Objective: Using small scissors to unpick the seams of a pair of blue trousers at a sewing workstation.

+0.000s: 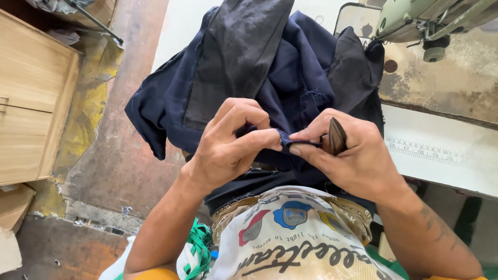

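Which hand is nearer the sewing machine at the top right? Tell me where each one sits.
Right. The right hand pinches the dark blue garment below and left of the sewing machine. The left hand grips the same fabric farther left, farther from the machine.

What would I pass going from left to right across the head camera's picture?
Wooden cabinet → left hand pinching the dark blue cloth → right hand, holding a small brown tool → sewing machine on its worn table.
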